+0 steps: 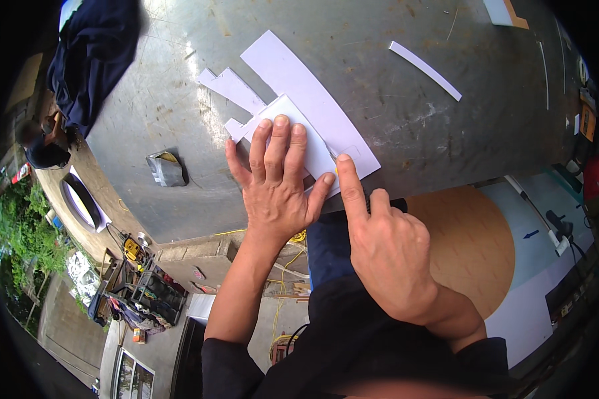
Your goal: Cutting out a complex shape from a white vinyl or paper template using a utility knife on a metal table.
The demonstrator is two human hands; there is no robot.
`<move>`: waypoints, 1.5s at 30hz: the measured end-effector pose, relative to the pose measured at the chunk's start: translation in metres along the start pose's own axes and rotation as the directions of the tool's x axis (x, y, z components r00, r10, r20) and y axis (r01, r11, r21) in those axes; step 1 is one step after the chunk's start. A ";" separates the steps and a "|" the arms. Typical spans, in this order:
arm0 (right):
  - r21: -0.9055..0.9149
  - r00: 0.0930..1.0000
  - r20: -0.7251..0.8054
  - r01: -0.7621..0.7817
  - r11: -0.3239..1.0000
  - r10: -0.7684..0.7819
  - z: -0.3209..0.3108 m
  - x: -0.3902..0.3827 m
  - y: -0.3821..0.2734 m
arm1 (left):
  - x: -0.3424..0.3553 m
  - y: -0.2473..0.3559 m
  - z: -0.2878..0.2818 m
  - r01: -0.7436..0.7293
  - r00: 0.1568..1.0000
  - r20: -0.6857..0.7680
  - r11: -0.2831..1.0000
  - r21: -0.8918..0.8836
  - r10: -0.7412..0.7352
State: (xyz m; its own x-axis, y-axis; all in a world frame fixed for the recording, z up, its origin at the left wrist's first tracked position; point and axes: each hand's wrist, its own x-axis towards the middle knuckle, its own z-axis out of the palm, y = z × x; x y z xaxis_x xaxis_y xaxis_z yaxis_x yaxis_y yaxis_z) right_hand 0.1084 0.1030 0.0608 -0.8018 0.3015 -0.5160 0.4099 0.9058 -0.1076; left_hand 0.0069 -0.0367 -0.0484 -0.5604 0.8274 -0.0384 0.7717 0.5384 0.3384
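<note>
Presses a white piece (pixel 315 146) onto a pale sheet (pixel 313 83) with the left hand (pixel 276 189); holds a blade tool (pixel 333 155) beside the piece's edge with the right hand (pixel 389 246).

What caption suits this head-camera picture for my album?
Left hand pressed on white pieces atop a metal table, right hand holding a slim blade.

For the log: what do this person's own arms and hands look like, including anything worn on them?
The left hand and right hand are bare, with no gloves, rings or watch showing. The forearms are uncovered too, up to plain black sleeves that end near the elbows.
</note>
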 end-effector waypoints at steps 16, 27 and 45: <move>-0.008 1.000 0.016 0.000 1.000 0.000 0.008 -0.013 0.004 | 0.002 0.000 0.001 -0.045 0.999 0.003 0.999 0.019 0.045; -0.015 1.000 0.014 0.004 1.000 -0.004 0.007 -0.014 0.006 | 0.003 0.000 -0.001 -0.042 0.999 0.010 0.999 0.025 0.042; 0.356 0.993 -0.113 0.057 0.933 -0.018 -0.015 -0.005 0.018 | -0.001 -0.001 0.000 0.006 1.000 -0.008 1.000 -0.009 -0.006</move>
State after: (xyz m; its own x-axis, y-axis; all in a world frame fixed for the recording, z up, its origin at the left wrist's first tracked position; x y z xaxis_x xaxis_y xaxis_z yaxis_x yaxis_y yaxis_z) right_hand 0.1130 0.1219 0.0740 -0.8528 0.3169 -0.4151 0.4913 0.7563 -0.4321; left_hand 0.0072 -0.0381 -0.0484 -0.5676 0.8226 -0.0335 0.7653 0.5422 0.3468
